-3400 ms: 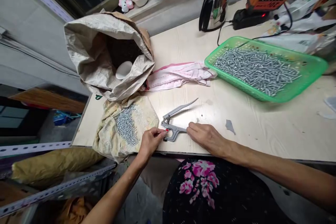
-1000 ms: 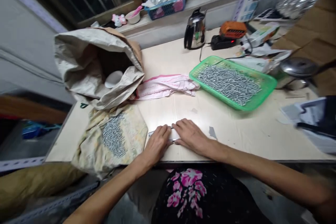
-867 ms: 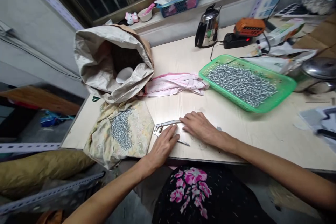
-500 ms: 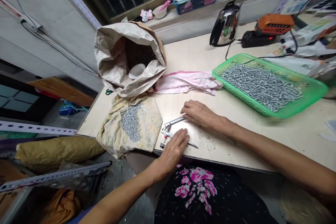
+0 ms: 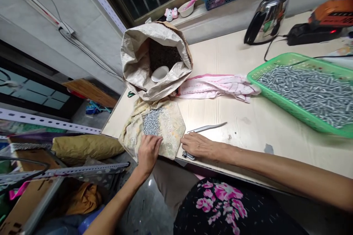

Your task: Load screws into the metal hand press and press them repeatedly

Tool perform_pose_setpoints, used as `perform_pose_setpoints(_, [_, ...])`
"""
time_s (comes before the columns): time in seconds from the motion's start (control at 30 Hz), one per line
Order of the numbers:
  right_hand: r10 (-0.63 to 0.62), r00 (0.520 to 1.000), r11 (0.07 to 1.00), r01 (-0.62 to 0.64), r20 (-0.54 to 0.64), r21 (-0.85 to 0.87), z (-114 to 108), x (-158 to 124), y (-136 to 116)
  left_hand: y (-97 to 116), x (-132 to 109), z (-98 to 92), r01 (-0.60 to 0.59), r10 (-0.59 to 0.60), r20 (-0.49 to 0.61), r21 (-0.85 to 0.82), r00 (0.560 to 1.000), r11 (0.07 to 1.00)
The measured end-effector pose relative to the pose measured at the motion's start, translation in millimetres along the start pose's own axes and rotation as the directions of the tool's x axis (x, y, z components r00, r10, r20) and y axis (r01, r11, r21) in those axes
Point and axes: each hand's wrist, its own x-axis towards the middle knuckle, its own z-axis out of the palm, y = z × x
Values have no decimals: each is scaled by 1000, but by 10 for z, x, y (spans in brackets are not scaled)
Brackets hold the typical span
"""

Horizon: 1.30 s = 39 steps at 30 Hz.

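My left hand [image 5: 149,151] rests on the floral cloth [image 5: 168,128] at the table's near edge, fingertips at a pile of small metal pins [image 5: 152,127] lying on it; the fingers are bent down and what they hold, if anything, is hidden. My right hand [image 5: 198,145] lies over the body of the grey hand-press pliers [image 5: 206,128], fingers closed on the lower handle while the upper handle sticks out to the right.
A crumpled paper sack [image 5: 154,58] with a white scoop [image 5: 160,74] stands behind the cloth. A pink cloth [image 5: 217,86] lies mid-table. A green basket [image 5: 278,97] of metal pins sits at right, a kettle [image 5: 266,16] and a power strip [image 5: 310,33] behind it. Metal racking [image 5: 55,172] stands left.
My left hand left the pliers and moved left onto the cloth with pins. My right hand shifted from the upper handle down onto the pliers' body. The camera view swung left.
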Motion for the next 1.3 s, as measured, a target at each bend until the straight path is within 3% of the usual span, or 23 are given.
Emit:
perform_pose_setpoints(0.13, [9, 998, 998, -6, -56, 57, -5, 11, 25, -214, 206, 92, 38, -52, 109, 130, 993, 991])
perform_pose_setpoints(0.23, [185, 957, 979, -159, -223, 127, -216, -77, 103, -303, 348, 212, 5, -43, 224, 166, 974, 986])
perform_pose_setpoints(0.33, [387, 807, 922, -325, -447, 211, -712, -428, 275, -370, 449, 289, -34, -17, 296, 164, 955, 986])
perform_pose_setpoints(0.4, [490, 680, 854, -499, -545, 145, -1124, -802, 423, -403, 506, 301, -53, -4, 332, 164, 943, 985])
perform_pose_setpoints(0.5, [638, 504, 578, -813, -582, -69, -1598, -1345, 580, -403, 579, 266, -75, 17, 370, 143, 929, 987])
perform_pose_setpoints(0.57, [707, 417, 408, -900, -571, -152, -1679, -1541, 566, -326, 599, 218, -53, 19, 346, 90, 938, 995])
perform_pose_setpoints(0.6, [715, 421, 402, -901, -558, -165, -1634, -1566, 515, -255, 594, 191, -25, 12, 319, 35, 948, 999])
perform_pose_setpoints(0.63, [714, 462, 457, -877, -527, -149, -1535, -1545, 438, -164, 577, 168, 15, -1, 296, -44, 955, 999])
perform_pose_setpoints(0.73, [620, 719, 769, -635, -313, 64, -1034, -1275, 117, 186, 469, 138, 202, -81, 330, -353, 941, 913])
perform_pose_setpoints(0.8, [560, 819, 825, -536, -127, 181, -675, -1044, -85, 404, 372, 162, 355, -142, 420, -488, 896, 798])
perform_pose_setpoints(0.87, [539, 842, 824, -526, -5, 210, -406, -870, -213, 554, 281, 206, 470, -197, 487, -539, 851, 698])
perform_pose_setpoints(0.97, [521, 851, 824, -521, 63, 222, -224, -773, -253, 645, 181, 260, 552, -253, 526, -548, 812, 629])
perform_pose_setpoints(1.13, [462, 887, 873, -453, -12, 179, -185, -840, -200, 650, 108, 305, 577, -281, 534, -538, 798, 615])
perform_pose_setpoints(1.3, [462, 884, 884, -452, -73, 121, -118, -860, -193, 651, 105, 382, 589, -288, 548, -521, 786, 618])
